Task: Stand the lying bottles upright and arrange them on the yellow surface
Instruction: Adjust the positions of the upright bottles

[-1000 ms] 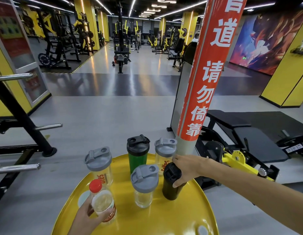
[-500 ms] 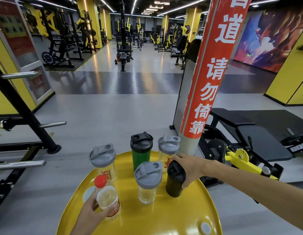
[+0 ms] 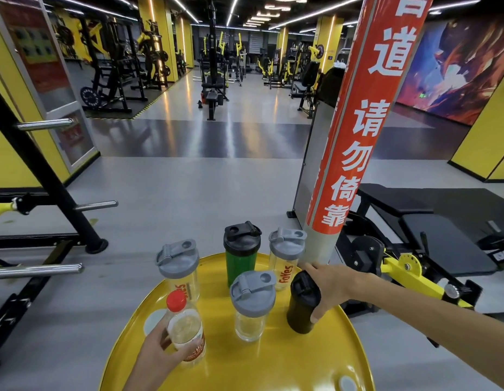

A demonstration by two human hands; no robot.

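Several bottles stand upright on the round yellow surface. My left hand grips a clear bottle with a red cap at the front left. My right hand wraps a black bottle at the right. Between them stands a clear shaker with a grey lid. Behind it are a green bottle with a black lid, a clear grey-lidded shaker with red lettering, and another grey-lidded shaker at the left.
A grey pole wrapped in a red banner rises right behind the surface. A black and yellow gym bench stands to the right, a black weight rack with steel pegs to the left. A white round spot lies under my left hand.
Both hands keep their hold on the same bottles. The view has shifted slightly, so the bottles sit a little higher and to the right in the frame.
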